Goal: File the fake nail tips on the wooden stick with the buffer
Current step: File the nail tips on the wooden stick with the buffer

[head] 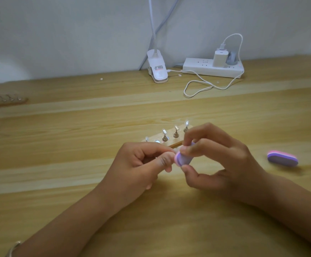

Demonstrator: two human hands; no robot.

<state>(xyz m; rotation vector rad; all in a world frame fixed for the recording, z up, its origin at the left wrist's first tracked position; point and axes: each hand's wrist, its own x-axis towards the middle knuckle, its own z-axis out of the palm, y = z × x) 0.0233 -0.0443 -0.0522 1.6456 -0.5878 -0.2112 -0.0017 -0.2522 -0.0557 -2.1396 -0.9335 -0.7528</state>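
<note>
Your right hand (221, 164) pinches purple-pink buffer (184, 158) | your left hand (141, 164) pinches small pale piece (175, 150) against its end | wooden stick (173, 144) just behind.

There are two purple-and-pink oval foam buffers (182, 159) (282, 158); two pale wooden sticks (173, 144) (6, 101) of clear nail tips (164, 132); two bare hands (138, 164) (225, 164). One white power strip (197, 68); one white clip lamp (157, 71).

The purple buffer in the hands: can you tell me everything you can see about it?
The buffer is a small rounded block, soft-looking like foam, with a lilac face and a pink layer at its edge. It is tilted above the table, just in front of the wooden stick. The right hand pinches it, fingers on top, thumb underneath. Fingertips of the left hand meet its pink end; what they hold is hidden.
</note>
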